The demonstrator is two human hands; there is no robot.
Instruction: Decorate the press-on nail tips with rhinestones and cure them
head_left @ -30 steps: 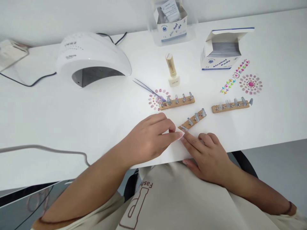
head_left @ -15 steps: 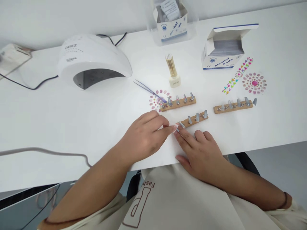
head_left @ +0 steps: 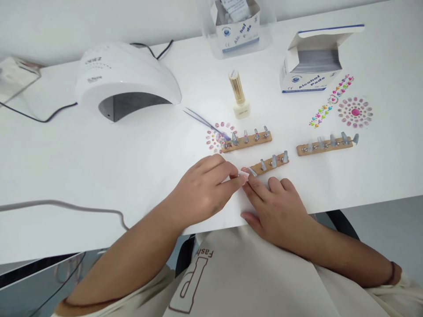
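Observation:
My left hand [head_left: 206,189] pinches a small white wipe pad [head_left: 243,175] between thumb and index finger. The pad lies against the near end of a wooden nail stand [head_left: 269,164], where the tip beneath is hidden. My right hand [head_left: 277,209] rests on the table with its index and middle fingers stretched to that same end and its thumb apart. Several grey nail tips [head_left: 274,161] stand along this strip; the one by my right fingertips leans over. Behind it, a second nail stand [head_left: 247,142] carries tips with pink decorations.
A third nail stand [head_left: 325,146] lies right, below gem stickers [head_left: 355,112]. Tweezers [head_left: 201,119] rest on another sticker sheet. Behind are a polish bottle [head_left: 241,108], an alcohol pads box [head_left: 309,81], a second box [head_left: 241,35] in a clear bin, and a white nail lamp [head_left: 132,79].
My left hand has shifted slightly right with the wipe pad, which now covers more of the stand's near end. My right hand stays nearly in place. The view has moved a little.

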